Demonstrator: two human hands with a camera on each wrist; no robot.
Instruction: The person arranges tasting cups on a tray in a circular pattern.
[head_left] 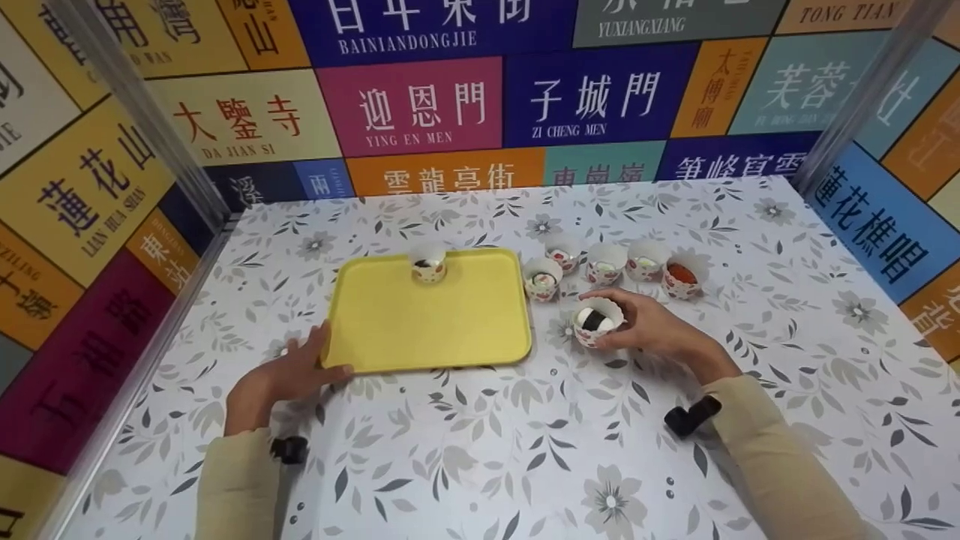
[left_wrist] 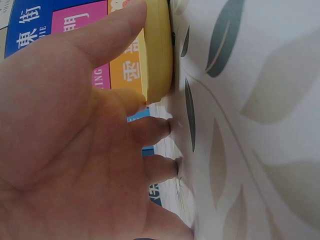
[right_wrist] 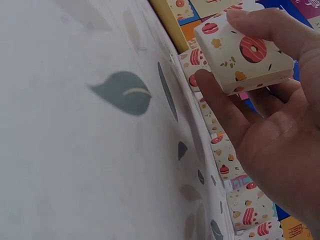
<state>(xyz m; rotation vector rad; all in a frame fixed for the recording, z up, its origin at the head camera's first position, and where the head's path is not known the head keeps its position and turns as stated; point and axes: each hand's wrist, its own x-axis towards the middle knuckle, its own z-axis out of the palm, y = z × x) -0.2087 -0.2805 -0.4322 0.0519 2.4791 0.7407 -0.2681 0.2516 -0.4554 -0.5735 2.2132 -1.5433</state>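
My right hand (head_left: 645,326) grips a small paper baking cup (head_left: 589,339) with red doughnut prints, to the right of the tray. Inside it sits a white rice ball wrapped in a dark strip (head_left: 594,321). In the right wrist view, thumb and fingers pinch the cup (right_wrist: 240,60) from two sides, above the table. My left hand (head_left: 292,371) touches the near left corner of a yellow tray (head_left: 420,322), its fingers spread and fairly straight. In the left wrist view, the thumb lies against the tray's edge (left_wrist: 159,55). Another cup (head_left: 429,274) with dark-and-white contents stands at the tray's far edge.
Several similar cups stand right of the tray; one (head_left: 682,277) holds something orange-red, another (head_left: 543,281) lies close to the tray's right edge. A floral cloth (head_left: 487,450) covers the table. Wall panels with printed place names (head_left: 420,109) rise behind and at both sides.
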